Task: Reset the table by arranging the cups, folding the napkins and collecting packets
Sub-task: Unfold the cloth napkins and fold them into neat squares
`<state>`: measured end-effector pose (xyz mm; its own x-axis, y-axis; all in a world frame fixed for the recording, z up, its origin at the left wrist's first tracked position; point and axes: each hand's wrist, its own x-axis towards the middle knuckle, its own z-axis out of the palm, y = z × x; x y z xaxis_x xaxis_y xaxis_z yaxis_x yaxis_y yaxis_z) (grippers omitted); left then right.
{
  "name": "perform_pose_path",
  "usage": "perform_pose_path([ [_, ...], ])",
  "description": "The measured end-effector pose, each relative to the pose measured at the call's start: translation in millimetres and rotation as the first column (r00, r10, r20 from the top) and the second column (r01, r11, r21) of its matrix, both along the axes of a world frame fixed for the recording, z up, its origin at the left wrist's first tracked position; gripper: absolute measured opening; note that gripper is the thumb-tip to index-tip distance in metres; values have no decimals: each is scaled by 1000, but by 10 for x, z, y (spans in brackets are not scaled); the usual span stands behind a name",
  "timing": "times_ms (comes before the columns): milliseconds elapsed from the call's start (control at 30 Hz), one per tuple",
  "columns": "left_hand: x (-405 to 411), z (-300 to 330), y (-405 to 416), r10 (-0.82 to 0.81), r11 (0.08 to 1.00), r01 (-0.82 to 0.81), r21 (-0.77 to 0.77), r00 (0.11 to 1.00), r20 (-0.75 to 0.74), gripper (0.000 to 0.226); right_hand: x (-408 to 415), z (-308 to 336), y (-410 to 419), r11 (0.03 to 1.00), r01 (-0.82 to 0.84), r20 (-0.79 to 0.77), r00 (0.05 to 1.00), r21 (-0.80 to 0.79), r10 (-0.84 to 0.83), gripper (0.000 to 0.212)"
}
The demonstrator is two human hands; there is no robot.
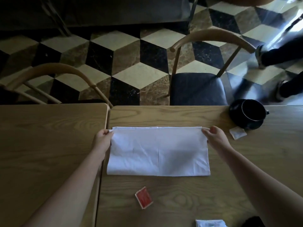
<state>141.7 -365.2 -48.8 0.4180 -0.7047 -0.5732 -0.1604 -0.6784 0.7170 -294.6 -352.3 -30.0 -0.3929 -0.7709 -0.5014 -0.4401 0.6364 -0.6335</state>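
Note:
A white napkin (158, 151) lies folded in half on the wooden table (180, 194), its long fold toward me. My left hand (102, 139) pinches the napkin's far left corner, and my right hand (215, 136) pinches its far right corner. A black cup (253, 110) stands on a black saucer (241, 123) at the far right edge. A white packet (237, 132) lies beside the saucer. A red packet (144, 197) rests on the table nearer to me.
A second wooden table (49, 145) adjoins on the left. Two chairs (196, 86) stand beyond the far edge. A person's legs (282, 63) pass on the right. Crumpled white paper (210, 223) and a dark object (253, 222) sit at the near edge.

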Motion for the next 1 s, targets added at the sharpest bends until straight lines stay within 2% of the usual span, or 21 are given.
perform_pose_path([
  [133,-26,-111,-122,-23,999,21,33,997,67,6,6,-111,-134,996,-65,-97,993,60,70,31],
  [300,-95,-109,-225,-75,997,71,40,988,135,9,-17,-187,-192,995,-69,-139,987,75,79,26],
  [667,-108,-77,-355,-90,992,73,106,983,162,13,47,-192,-304,982,-111,-210,967,152,142,32],
  [700,-108,-26,-343,-109,990,86,112,969,221,15,61,-166,-291,980,-138,-241,956,141,169,31],
  [733,-113,37,-310,-157,985,123,121,926,344,18,78,-133,-256,981,-156,-281,942,113,183,27],
  [800,-155,145,-162,-266,962,253,107,770,580,20,168,-56,-114,986,-167,-357,920,16,162,18],
  [833,-232,181,-44,-307,939,338,69,726,616,19,266,-29,-4,982,-187,-372,914,-40,159,21],
  [900,-515,206,288,-458,843,537,31,687,563,14,591,15,263,960,-270,-288,927,-69,239,17],
  [967,-905,204,695,-619,731,682,11,656,431,9,1021,40,568,925,-380,-57,923,3,379,17],
  [1000,-1084,193,882,-646,710,704,-38,671,364,9,1224,25,724,905,-426,66,903,20,424,19],
])
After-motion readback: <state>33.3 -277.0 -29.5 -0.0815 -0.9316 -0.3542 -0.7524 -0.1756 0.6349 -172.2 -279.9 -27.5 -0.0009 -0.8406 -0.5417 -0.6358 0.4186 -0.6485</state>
